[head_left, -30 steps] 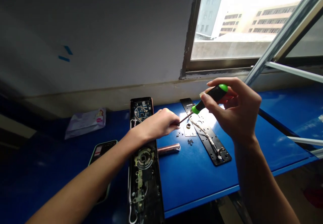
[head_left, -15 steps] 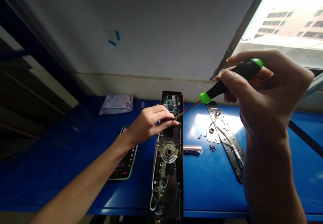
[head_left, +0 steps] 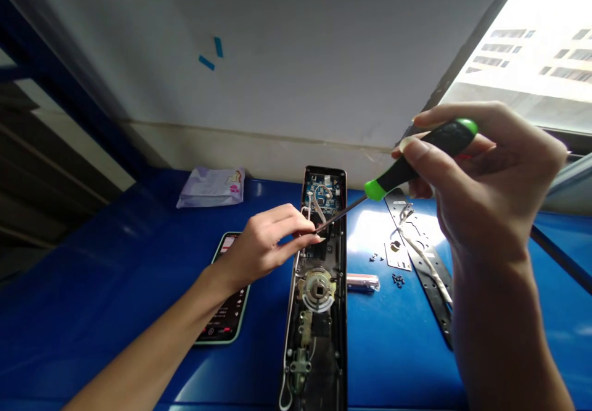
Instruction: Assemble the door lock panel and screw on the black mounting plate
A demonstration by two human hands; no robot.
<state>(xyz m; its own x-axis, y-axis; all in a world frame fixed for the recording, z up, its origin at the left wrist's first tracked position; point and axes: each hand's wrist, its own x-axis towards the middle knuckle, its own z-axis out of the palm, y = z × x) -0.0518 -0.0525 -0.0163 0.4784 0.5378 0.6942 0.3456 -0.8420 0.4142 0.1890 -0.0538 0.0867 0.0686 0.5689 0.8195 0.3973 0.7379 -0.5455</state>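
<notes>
A long black door-lock body [head_left: 319,300] lies opened on the blue table [head_left: 115,275], its circuit board at the far end and a round metal spindle part in the middle. My right hand [head_left: 481,182] is closed round the black-and-green handle of a screwdriver [head_left: 407,167], held up above the table. The thin shaft slants down and left to my left hand [head_left: 268,241]. Thumb and fingers of the left hand are pinched together at the screwdriver's tip, just over the lock body. Whatever they pinch is too small to make out.
A black metal plate [head_left: 430,263] with a white cable lies right of the lock. Small dark screws [head_left: 398,280], a little silver plate [head_left: 398,255] and a metal cylinder [head_left: 363,282] lie between them. A phone [head_left: 224,312] sits left, a purple packet [head_left: 210,186] farther back by the wall.
The view has swung left and down, away from the window. Both hands moved left together, from above the screws and black plate to above the lock body, still joined at the screwdriver's tip.
</notes>
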